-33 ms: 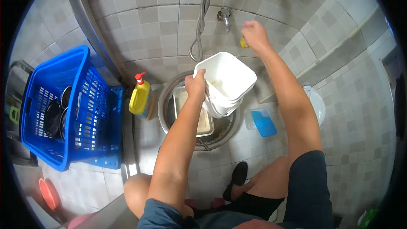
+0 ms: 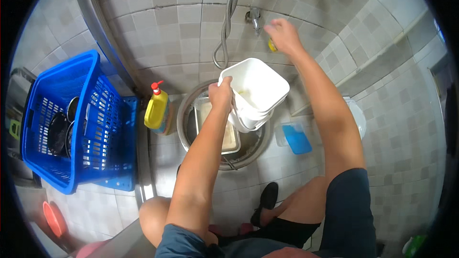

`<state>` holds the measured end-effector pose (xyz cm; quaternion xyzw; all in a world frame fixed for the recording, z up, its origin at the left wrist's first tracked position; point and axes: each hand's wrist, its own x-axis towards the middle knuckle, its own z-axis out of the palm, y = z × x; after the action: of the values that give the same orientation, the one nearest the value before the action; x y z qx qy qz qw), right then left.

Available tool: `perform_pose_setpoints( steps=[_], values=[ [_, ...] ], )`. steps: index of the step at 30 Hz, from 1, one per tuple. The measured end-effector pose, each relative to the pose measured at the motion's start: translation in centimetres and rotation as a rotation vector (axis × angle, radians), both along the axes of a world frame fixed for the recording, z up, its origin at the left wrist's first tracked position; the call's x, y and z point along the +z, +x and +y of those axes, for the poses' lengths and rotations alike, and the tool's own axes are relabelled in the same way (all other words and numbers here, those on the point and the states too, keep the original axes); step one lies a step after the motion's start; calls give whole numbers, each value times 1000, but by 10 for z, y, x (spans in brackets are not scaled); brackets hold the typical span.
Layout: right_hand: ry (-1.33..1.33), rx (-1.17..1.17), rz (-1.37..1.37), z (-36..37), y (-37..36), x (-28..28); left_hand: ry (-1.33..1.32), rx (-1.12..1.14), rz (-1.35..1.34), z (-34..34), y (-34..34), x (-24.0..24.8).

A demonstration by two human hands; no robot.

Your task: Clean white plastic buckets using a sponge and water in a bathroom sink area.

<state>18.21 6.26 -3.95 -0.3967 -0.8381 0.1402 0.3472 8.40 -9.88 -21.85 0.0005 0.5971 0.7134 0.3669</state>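
Observation:
A white, square-mouthed plastic bucket (image 2: 263,79) is tilted toward me over a round metal basin (image 2: 183,131). My left hand (image 2: 221,96) is closed on its left rim. Inside the basin, partly behind my left forearm, a white-rimmed rectangular container (image 2: 233,141) sits in murky water. My right hand (image 2: 284,36) is raised beyond the bucket, just right of the wall tap (image 2: 256,21). It is closed on a yellow sponge (image 2: 272,45), mostly hidden by the fingers.
On the left a blue basket (image 2: 88,129) holds dark pans (image 2: 58,134). A yellow bottle with a red pump (image 2: 157,110) stands left of the basin. To its right lies a blue and clear plastic container (image 2: 296,138). A metal hose (image 2: 224,38) hangs above.
My right hand has shifted slightly left and up, toward the tap, with the sponge. My left hand and the bucket stay almost where they were.

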Motion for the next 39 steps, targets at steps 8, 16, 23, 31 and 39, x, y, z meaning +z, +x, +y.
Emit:
perform_pose_setpoints(
  steps=[8, 16, 23, 31, 39],
  values=[
    [274, -76, -445, -3, -61, 28, 117, 98, -265, 10, -11, -27],
    [283, -52, -512, 15, -52, 37, 66, 122, -165, 9, -21, -30],
    [268, -49, -503, 17, -49, 41, 61, 134, -165, 11, -14, -18],
    [290, -47, -527, 31, -42, 40, 74, 104, -114, 20, -4, -32],
    [313, -23, -453, 40, -44, 36, 43, 117, 43, 32, -5, -71]
  ],
)
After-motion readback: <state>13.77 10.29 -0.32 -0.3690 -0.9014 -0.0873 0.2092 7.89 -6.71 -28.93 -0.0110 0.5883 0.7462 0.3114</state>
